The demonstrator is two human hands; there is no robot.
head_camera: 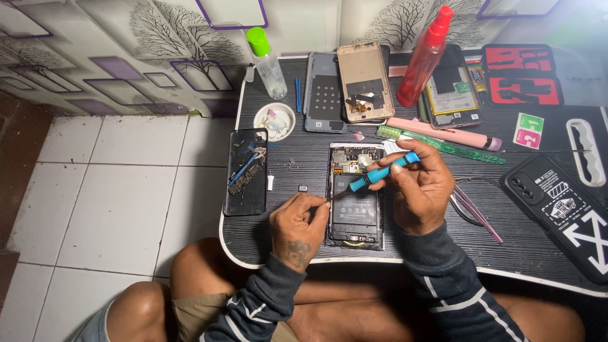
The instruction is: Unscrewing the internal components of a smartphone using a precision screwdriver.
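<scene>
- Your right hand (419, 190) grips the blue-handled thin screwdriver (380, 171), with its tip pointing down-left.
- Your left hand (297, 225) pinches that tip with closed fingers.
- The opened black smartphone without back cover (354, 202) lies flat on the dark striped table (304, 171), between and under both hands.

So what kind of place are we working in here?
Most likely an informal phone-repair spot on a low table over a tiled floor. An opened phone lies under the hands, the right hand holds a blue screwdriver, and other dismantled phones lie behind.
</scene>
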